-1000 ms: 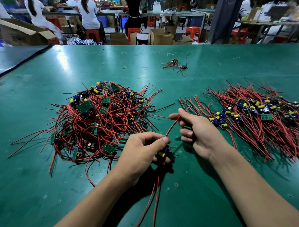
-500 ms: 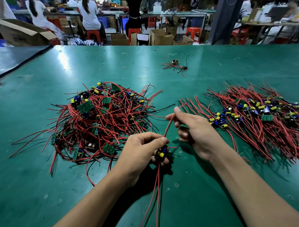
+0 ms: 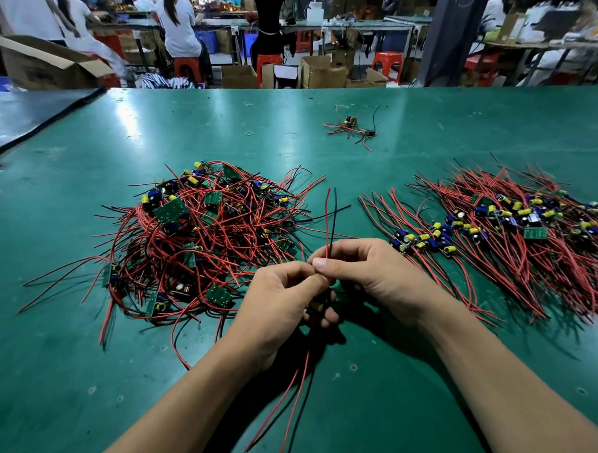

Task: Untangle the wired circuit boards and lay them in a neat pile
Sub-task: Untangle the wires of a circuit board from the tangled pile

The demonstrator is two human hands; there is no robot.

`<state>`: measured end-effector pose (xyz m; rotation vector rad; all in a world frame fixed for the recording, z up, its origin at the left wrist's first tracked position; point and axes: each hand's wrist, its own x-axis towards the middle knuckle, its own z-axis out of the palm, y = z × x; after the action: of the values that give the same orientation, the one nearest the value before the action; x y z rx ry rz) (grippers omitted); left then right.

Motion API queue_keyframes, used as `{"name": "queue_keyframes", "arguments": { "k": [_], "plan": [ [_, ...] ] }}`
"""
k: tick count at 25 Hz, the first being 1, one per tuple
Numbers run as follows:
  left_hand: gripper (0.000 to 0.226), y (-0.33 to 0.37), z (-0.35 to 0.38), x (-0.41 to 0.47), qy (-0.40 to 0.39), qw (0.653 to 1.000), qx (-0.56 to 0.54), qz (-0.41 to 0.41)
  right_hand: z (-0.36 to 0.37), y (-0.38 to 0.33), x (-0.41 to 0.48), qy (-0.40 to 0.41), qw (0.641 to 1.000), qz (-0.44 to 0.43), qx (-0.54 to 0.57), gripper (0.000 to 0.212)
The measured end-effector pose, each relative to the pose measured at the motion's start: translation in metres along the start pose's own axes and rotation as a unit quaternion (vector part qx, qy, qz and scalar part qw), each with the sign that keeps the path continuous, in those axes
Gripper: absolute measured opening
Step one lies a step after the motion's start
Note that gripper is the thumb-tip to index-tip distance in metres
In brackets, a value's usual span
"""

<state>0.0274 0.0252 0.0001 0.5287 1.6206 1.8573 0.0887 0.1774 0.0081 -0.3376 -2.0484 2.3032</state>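
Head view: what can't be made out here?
Held board, head view: mostly hidden by the left hand; only a yellow part shows.
Held wires, head view: grip hidden under the right hand; one end leaves the bottom edge.
Tangled pile, head view: lower boards buried under wires.
Neat pile, head view: right end cut off by frame edge.
Far bundle, head view: too small to count boards.

The room is bright. Light comes from above and makes pale shiny patches on the far part of the green counter (image 3: 128,114). Dark soft shadows lie under the left hand (image 3: 277,306) and the right hand (image 3: 372,278). The middle looks sharp. The far room is fuzzy. Things at the sides lean and stretch, and the pile (image 3: 548,249) at the right looks smeared.
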Motion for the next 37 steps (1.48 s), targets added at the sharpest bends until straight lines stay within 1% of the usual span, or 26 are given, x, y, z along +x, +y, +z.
{"name": "queue_keyframes", "arguments": {
  "k": [2, 5, 9, 13, 15, 17, 18, 21, 23, 25, 27, 28, 29, 30, 32, 33, 35, 37],
  "plan": [
    [0.013, -0.001, 0.000, 0.000, -0.001, 1.000, 0.005, 0.001, -0.002, -0.002, 0.000, -0.002, 1.000, 0.011, -0.009, 0.010],
    [0.011, -0.001, 0.001, 0.001, -0.004, 1.000, 0.006, -0.004, -0.007, -0.002, 0.003, 0.066, 0.997, 0.007, -0.040, 0.012],
    [0.011, 0.000, -0.001, 0.002, -0.015, 1.000, 0.012, -0.004, -0.012, -0.001, 0.011, 0.171, 0.985, -0.019, 0.017, 0.017],
    [0.010, 0.002, 0.000, 0.002, -0.025, 1.000, 0.010, -0.006, -0.015, -0.005, 0.014, 0.223, 0.970, -0.042, 0.092, 0.019],
    [0.010, 0.002, 0.000, 0.002, -0.030, 0.999, 0.011, -0.006, -0.014, -0.007, 0.014, 0.223, 0.965, -0.025, 0.138, 0.027],
    [0.010, 0.003, 0.000, 0.001, -0.035, 0.999, 0.014, -0.007, -0.015, -0.011, 0.014, 0.208, 0.956, 0.005, 0.208, 0.038],
    [0.010, 0.003, 0.000, 0.001, -0.037, 0.999, 0.015, -0.008, -0.016, -0.013, 0.014, 0.197, 0.949, 0.019, 0.245, 0.040],
    [0.010, 0.003, -0.001, 0.001, -0.043, 0.999, 0.014, -0.010, -0.020, -0.015, 0.013, 0.152, 0.924, 0.052, 0.347, 0.035],
    [0.010, 0.003, -0.001, 0.000, -0.048, 0.999, 0.019, -0.010, -0.021, -0.016, 0.012, 0.129, 0.919, 0.062, 0.368, 0.030],
    [0.010, 0.004, -0.002, -0.001, -0.046, 0.999, 0.015, -0.011, -0.021, -0.015, 0.011, 0.129, 0.938, 0.047, 0.319, 0.030],
    [0.011, 0.003, -0.002, -0.001, -0.034, 0.999, 0.009, -0.010, -0.017, -0.013, 0.010, 0.127, 0.969, 0.019, 0.211, 0.032],
    [0.012, 0.002, -0.001, -0.001, -0.027, 1.000, 0.008, -0.008, -0.014, -0.010, 0.008, 0.115, 0.982, 0.010, 0.151, 0.037],
    [0.013, 0.002, -0.001, 0.000, -0.023, 1.000, 0.007, -0.007, -0.008, -0.006, 0.007, 0.094, 0.990, 0.009, 0.103, 0.040],
    [0.012, 0.002, -0.001, 0.000, -0.021, 1.000, 0.007, -0.006, -0.003, -0.002, 0.005, 0.067, 0.995, 0.013, 0.071, 0.038],
    [0.013, 0.002, -0.001, 0.000, -0.021, 1.000, 0.006, -0.004, 0.006, 0.003, 0.004, 0.032, 0.998, 0.021, 0.049, 0.029],
    [0.013, 0.001, -0.001, 0.000, -0.022, 1.000, 0.005, -0.005, 0.008, 0.004, 0.005, 0.042, 0.998, 0.020, 0.044, 0.027],
    [0.012, 0.001, -0.001, 0.000, -0.027, 1.000, 0.005, -0.006, 0.004, 0.001, 0.008, 0.093, 0.995, 0.013, 0.038, 0.027],
    [0.011, 0.000, -0.001, 0.000, -0.030, 0.999, 0.002, -0.010, -0.002, -0.002, 0.011, 0.145, 0.988, 0.015, 0.058, 0.029]
  ]
}}
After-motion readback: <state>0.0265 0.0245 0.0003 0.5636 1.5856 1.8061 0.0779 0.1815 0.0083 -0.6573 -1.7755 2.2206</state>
